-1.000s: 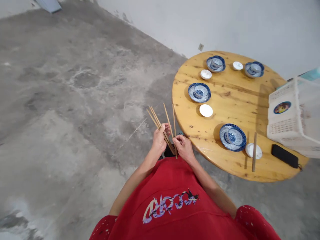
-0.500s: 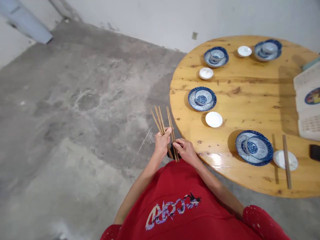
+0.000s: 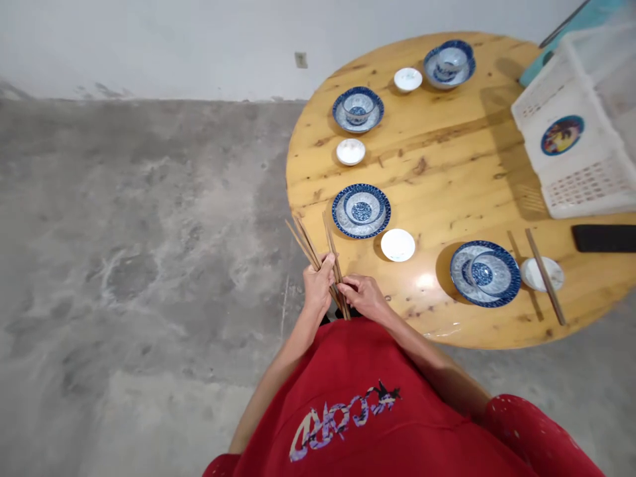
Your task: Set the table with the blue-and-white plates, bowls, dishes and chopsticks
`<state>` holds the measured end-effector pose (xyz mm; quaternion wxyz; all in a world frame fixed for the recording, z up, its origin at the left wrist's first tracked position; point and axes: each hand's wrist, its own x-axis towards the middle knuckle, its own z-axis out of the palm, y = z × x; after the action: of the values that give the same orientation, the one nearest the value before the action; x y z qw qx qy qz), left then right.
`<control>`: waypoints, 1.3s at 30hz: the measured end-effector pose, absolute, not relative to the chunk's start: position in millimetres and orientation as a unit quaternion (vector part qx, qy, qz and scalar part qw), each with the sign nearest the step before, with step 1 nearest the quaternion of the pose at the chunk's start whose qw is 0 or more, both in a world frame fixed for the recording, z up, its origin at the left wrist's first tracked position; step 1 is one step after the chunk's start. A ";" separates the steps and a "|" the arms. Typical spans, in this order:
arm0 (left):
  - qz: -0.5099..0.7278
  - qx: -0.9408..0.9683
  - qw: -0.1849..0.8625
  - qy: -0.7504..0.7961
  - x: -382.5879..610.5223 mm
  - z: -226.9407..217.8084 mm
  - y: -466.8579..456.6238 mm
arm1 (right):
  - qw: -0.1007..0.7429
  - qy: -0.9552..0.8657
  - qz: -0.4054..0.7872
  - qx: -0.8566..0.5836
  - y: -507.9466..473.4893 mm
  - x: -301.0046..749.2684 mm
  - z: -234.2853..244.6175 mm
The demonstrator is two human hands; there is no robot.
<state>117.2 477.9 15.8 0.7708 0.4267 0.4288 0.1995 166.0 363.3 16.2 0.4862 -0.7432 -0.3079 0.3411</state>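
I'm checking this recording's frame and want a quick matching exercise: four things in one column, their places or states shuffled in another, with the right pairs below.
Things:
1. Left hand
2. White basket
3. Socket
4. Tabletop chopsticks

Places or states:
A. Lying across a small white dish
B. On the pale wall
C. Gripping several thin chopsticks
D. Bearing an oval picture label

Right pairs: 1-C, 2-D, 3-B, 4-A
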 end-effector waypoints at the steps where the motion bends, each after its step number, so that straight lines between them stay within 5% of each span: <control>1: 0.189 0.433 0.775 0.419 122.1 15.7 480.2 | 0.489 -0.297 0.341 -0.746 364.6 168.6 16.2; 17: 0.041 0.586 0.773 0.241 190.2 14.7 563.4 | 0.451 0.053 0.153 -0.878 352.9 195.3 2.6; 39: -0.013 0.588 0.757 0.284 177.2 -4.3 610.6 | 0.697 0.266 0.182 -0.641 355.7 208.2 -44.4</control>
<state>177.2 610.6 -4.3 0.7571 0.5881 0.2842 -0.0127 208.2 355.7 -44.4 0.6968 -0.6409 0.2659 0.1818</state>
